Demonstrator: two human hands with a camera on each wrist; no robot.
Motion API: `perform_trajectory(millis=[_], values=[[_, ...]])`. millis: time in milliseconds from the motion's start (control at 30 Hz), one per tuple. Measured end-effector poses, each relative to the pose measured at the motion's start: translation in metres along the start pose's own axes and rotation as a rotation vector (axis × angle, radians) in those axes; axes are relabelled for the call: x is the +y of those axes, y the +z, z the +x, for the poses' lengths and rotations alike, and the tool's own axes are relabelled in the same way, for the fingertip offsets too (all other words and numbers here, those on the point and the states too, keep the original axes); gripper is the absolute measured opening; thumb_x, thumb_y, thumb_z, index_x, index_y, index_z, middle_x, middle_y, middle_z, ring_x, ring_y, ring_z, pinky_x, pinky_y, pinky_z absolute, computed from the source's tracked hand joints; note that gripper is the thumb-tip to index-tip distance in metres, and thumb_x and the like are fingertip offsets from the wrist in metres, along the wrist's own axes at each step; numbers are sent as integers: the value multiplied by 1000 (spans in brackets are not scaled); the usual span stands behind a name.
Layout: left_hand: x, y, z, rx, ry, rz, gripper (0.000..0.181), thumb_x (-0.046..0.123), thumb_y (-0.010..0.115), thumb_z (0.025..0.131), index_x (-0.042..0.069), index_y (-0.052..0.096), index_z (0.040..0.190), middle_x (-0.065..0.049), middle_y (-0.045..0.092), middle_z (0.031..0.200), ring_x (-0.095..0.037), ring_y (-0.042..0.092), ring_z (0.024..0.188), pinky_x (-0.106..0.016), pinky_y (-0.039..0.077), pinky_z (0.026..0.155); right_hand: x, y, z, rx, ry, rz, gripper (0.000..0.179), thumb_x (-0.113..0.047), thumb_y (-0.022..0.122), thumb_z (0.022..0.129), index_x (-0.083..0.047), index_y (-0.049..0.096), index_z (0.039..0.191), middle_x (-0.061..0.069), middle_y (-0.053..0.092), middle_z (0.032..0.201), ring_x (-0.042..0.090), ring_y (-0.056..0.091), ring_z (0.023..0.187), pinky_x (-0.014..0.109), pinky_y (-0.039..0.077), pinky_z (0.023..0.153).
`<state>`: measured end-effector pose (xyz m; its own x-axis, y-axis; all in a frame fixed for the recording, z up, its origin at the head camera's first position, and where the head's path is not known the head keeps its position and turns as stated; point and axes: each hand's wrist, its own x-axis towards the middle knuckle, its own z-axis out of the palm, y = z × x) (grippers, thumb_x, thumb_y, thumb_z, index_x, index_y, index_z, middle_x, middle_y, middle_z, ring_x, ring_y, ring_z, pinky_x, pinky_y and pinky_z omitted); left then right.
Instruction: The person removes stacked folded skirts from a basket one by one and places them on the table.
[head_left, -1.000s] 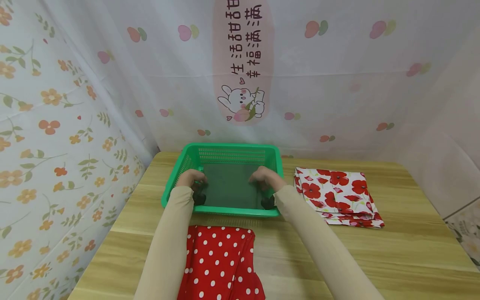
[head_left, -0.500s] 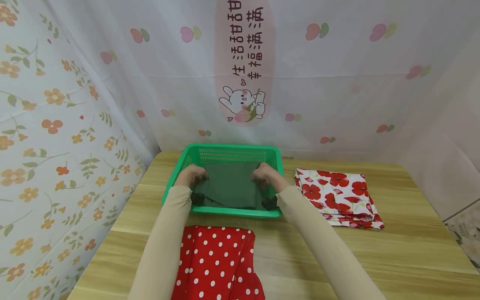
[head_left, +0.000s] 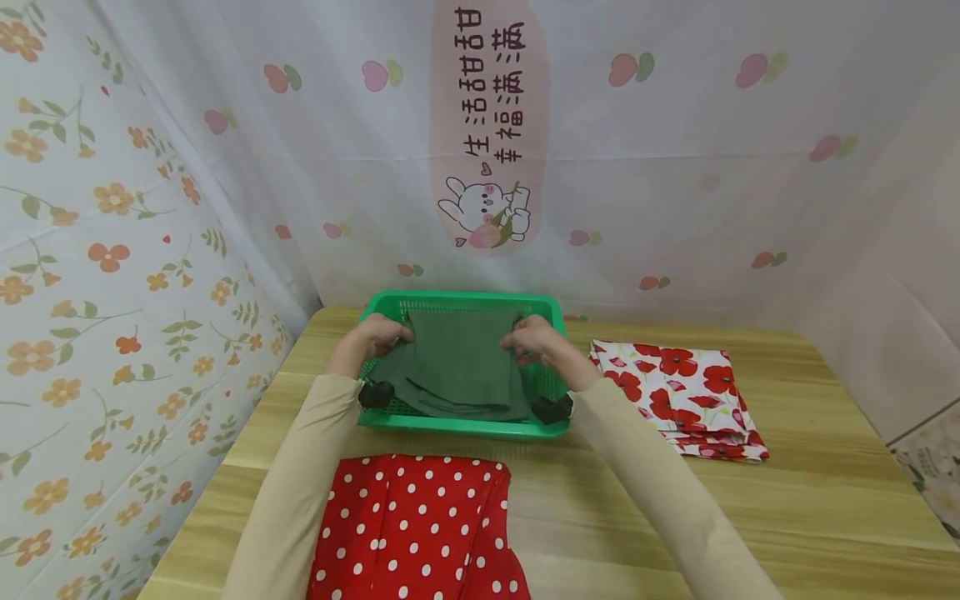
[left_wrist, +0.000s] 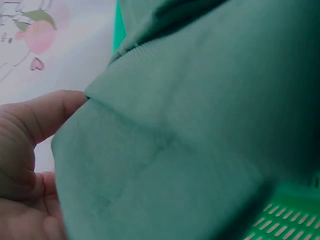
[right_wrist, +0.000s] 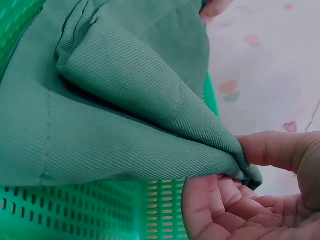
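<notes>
A folded dark green cloth [head_left: 465,358] hangs between both hands, its upper edge raised and its lower part still inside the green plastic basket [head_left: 450,427]. My left hand [head_left: 384,332] pinches the cloth's upper left corner; in the left wrist view the thumb lies at the edge of the green cloth [left_wrist: 150,140], with the fingers partly hidden behind it. On the other side my right hand [head_left: 534,337] pinches the upper right corner. The right wrist view shows the thumb and curled fingers gripping the layered fold of the cloth [right_wrist: 130,85].
A red cloth with white dots [head_left: 420,525] lies in front of the basket, partly under the left sleeve. To the basket's right rests a folded poppy-print cloth [head_left: 675,392]. A printed curtain [head_left: 645,192] hangs just behind the wooden table [head_left: 787,500].
Both hands have risen with the green cloth, whose far edge lifts out of the basket while its lower layers sag. The left forearm has shifted leftward, uncovering more of the dotted cloth.
</notes>
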<state>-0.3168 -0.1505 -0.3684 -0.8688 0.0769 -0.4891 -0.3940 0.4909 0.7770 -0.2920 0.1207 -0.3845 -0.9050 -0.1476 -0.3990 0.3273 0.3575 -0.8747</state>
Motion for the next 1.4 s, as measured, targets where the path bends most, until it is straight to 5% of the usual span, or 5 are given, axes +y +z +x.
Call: perform_trajectory(millis=[167,467,667,1000,1400], values=[[2,-4,-6,-12,24,-19,19,6,58,87,1,46,100,-3,39,91,-12,46,73,-23,44,67,-4,-7,-8,-7,-63,44,63,-8,58,90,8,27,142,8,48,97,9,49,64,34,52,78],[-1,-6,-20,-78,106,-127,53,9,53,90,-11,32,134,-16,39,126,-16,51,94,-29,46,82,-5,-16,-20,-1,-104,89,61,-12,56,92,6,28,143,21,41,134,25,48,104,38,48,91],[-3,-3,-31,-108,160,-174,60,9,50,93,-11,23,142,-21,16,152,-29,14,140,-40,18,112,-4,-23,-35,-27,-139,115,62,-12,55,92,8,26,142,22,33,141,27,44,110,46,40,99],[3,8,-57,-138,217,-191,57,11,49,95,-9,24,143,-19,12,154,-32,6,141,-44,12,113,6,-38,-61,-66,-192,117,63,-12,53,93,11,22,142,22,35,130,15,45,87,49,37,101],[0,30,-76,-144,260,-197,55,12,51,94,-9,31,141,-19,24,150,-22,32,125,-40,29,107,22,-50,-93,-93,-243,136,58,-9,51,94,14,24,140,31,31,141,30,52,110,39,47,91]])
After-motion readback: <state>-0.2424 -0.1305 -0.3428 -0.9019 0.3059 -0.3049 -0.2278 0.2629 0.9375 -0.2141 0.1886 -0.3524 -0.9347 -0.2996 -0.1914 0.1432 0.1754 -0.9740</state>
